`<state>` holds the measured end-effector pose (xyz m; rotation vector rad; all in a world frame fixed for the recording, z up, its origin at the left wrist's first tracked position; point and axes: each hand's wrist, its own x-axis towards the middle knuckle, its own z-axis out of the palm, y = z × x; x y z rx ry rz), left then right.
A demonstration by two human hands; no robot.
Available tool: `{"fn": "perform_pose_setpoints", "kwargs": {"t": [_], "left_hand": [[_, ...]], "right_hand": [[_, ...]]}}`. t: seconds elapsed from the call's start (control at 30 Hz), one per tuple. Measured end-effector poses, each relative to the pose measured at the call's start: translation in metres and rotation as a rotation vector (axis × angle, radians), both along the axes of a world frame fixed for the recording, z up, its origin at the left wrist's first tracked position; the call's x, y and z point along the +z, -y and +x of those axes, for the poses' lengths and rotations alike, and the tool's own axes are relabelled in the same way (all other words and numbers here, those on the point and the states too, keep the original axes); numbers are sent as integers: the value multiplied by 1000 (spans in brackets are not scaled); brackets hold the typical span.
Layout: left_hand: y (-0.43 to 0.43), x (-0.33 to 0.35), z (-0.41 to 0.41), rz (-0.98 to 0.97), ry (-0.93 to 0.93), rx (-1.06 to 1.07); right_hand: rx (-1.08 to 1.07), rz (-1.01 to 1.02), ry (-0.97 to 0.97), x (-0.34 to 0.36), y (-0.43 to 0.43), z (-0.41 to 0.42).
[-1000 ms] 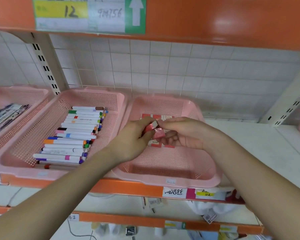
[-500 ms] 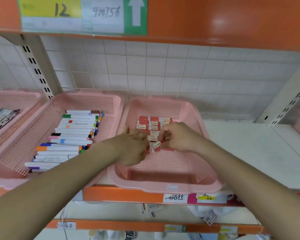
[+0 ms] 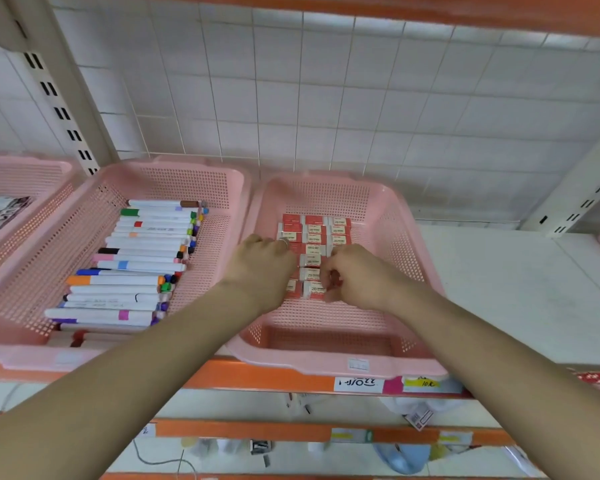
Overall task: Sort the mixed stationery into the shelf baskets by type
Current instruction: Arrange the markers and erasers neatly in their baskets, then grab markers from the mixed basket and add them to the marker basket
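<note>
Small erasers (image 3: 314, 233) in red and white sleeves lie in neat rows inside the middle pink basket (image 3: 326, 367). Both my hands are down in that basket at the near end of the rows. My left hand (image 3: 260, 268) has its back to the camera, with the fingers bent down over the left column and the fingertips hidden. My right hand (image 3: 357, 278) has curled fingers pinching a red-sleeved eraser (image 3: 333, 284) beside the nearest eraser in the middle column. Coloured markers (image 3: 142, 258) lie side by side in the pink basket (image 3: 174, 168) to the left.
A third pink basket (image 3: 21, 164) at far left holds printed packs (image 3: 0, 213). White shelf board (image 3: 516, 289) runs to the right of the eraser basket. A slotted upright (image 3: 59, 91) stands at back left. Price tags (image 3: 357, 384) line the orange shelf edge; bags lie below.
The hands, which held a small red packet above the basket, have dropped onto the eraser rows. The camera has tilted down and moved closer.
</note>
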<state>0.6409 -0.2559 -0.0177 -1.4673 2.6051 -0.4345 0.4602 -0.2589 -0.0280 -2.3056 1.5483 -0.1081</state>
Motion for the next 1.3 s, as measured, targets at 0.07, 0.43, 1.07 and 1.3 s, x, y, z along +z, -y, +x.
{"fn": "perform_pose_setpoints", "kwargs": {"t": [0.07,0.43,1.07,1.3], "left_hand": [[-1,-1,-1,-13,25,2],[-4,-2,-3,-17,147,11],[-3,-2,-2,40,67,22],[-7,9,-2,114,-301,-19]], "right_hand": [[-18,1,-12,-2,2,0],[-31,-29,-101,-5,2,2],[-98,-180,-289,4,-11,5],[-341,-346,-203,28,-39,-24]]}}
